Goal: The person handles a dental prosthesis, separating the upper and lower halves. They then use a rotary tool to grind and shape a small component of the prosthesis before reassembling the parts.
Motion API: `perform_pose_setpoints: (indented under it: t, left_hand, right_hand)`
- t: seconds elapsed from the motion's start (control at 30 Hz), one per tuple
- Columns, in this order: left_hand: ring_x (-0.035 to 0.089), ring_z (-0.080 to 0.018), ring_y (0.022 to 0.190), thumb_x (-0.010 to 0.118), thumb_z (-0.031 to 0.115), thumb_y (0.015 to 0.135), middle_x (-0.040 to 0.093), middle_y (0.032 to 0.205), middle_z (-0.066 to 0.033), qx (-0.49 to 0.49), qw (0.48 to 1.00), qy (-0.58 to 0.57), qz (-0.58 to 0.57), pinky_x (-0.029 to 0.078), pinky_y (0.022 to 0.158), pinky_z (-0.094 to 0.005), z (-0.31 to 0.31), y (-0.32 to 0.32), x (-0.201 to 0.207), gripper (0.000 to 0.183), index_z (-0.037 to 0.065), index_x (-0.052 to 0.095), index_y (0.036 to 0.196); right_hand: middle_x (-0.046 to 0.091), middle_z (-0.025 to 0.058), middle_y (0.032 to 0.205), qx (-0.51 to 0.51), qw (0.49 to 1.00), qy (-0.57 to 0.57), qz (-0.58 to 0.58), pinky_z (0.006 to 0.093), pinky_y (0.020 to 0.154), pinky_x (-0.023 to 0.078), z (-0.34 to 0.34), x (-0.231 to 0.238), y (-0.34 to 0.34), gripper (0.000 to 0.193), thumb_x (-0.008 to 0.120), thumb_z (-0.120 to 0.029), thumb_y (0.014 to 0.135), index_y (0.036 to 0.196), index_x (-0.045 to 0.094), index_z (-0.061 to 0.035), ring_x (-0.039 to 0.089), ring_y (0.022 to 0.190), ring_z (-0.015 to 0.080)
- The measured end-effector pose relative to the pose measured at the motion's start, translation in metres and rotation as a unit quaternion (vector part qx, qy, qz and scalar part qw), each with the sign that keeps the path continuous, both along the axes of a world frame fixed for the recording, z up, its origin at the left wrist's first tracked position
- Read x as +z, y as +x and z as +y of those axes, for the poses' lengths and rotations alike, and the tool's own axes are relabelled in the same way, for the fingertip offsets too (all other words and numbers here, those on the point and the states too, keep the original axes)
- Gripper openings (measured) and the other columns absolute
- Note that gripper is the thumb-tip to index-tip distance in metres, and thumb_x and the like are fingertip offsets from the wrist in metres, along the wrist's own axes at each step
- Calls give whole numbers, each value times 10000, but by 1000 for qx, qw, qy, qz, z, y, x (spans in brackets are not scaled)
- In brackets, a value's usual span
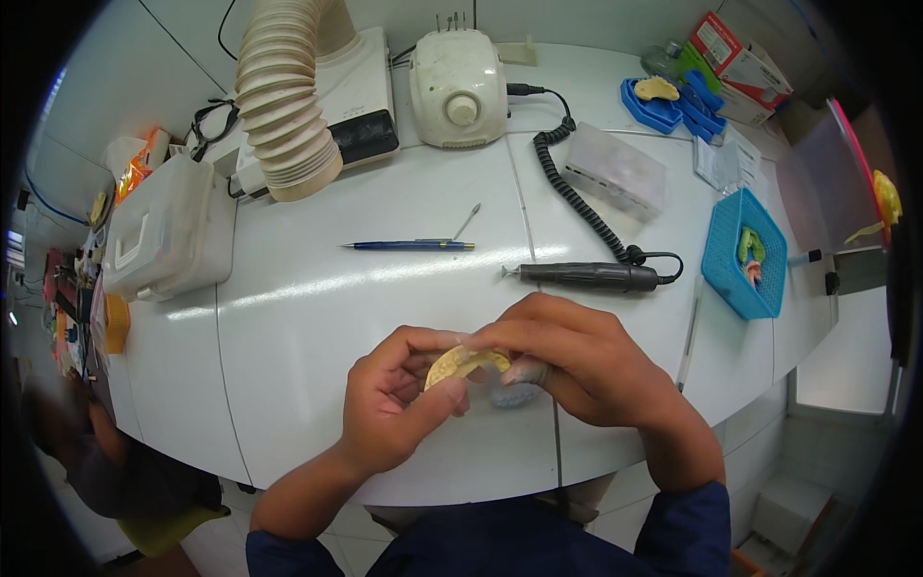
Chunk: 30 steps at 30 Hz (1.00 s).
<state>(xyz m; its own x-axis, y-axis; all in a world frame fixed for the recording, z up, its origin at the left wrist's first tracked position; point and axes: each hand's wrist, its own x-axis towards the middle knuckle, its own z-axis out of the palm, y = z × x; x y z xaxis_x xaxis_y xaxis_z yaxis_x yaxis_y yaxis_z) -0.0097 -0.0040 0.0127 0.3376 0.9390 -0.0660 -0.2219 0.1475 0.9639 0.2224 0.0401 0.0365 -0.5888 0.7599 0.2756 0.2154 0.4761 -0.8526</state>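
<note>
A yellow horseshoe-shaped dental cast (449,367) is held up between both hands above the white table. My left hand (392,392) is closed round its left side, thumb in front. My right hand (586,361) pinches its right end, with the index finger reaching over the top and dusty thumb and fingertips. Just below the right fingers lies a small grey-blue rounded piece (517,394), partly covered and too blurred to name. Beyond the hands rest a black rotary handpiece (588,277) with a small tip and a blue mechanical pencil (411,245).
A coiled cord (567,183) links the handpiece to a white control box (460,91). A ribbed suction hose (288,106) hangs at back left, near a white case (171,229). A clear plastic box (615,171) and blue basket (719,252) stand right. Another person (120,462) sits far left.
</note>
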Motion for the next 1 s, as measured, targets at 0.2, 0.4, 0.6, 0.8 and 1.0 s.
perform_pose_setpoints:
  t: [0.2,0.4,0.6,0.8,1.0]
  left_hand:
    - [682,-219,775,565,147,1034,701,1062,-300,-115,957,-184,-193,575,699,-345,8,-9,-1,211,-2,491,1164]
    - [693,-236,788,579,140,1027,699,1069,-322,-145,939,-208,-233,582,668,-355,8,-8,-3,186,28,452,1106]
    - [700,-248,823,582,142,1024,699,1064,-320,-147,934,-217,-242,583,660,-357,8,-9,-3,191,25,453,1103]
    - [702,-254,837,578,147,1027,698,1065,-317,-134,937,-219,-237,580,653,-352,7,-9,-3,190,33,456,1119]
    - [718,-253,893,614,138,1018,701,1064,-284,-105,942,-225,-225,590,704,-361,6,-10,-11,200,62,471,1133]
  right_hand:
    - [673,113,994,27,1000,-7,-1,385,795,555,3,-2,6,436,660,80,809,1223,691,-52,678,906,314]
    - [676,122,976,38,999,-3,18,389,780,558,3,-2,5,414,653,82,808,1201,689,-42,681,884,324]
    - [674,122,975,38,999,6,10,392,776,553,2,-2,6,403,651,75,814,1197,689,-46,674,879,322]
    - [671,110,993,37,999,-1,4,390,799,550,1,-2,6,422,644,76,817,1211,687,-68,666,905,313]
    - [688,99,978,30,998,22,-43,362,802,569,-2,1,6,473,683,100,787,1214,737,-95,687,899,278]
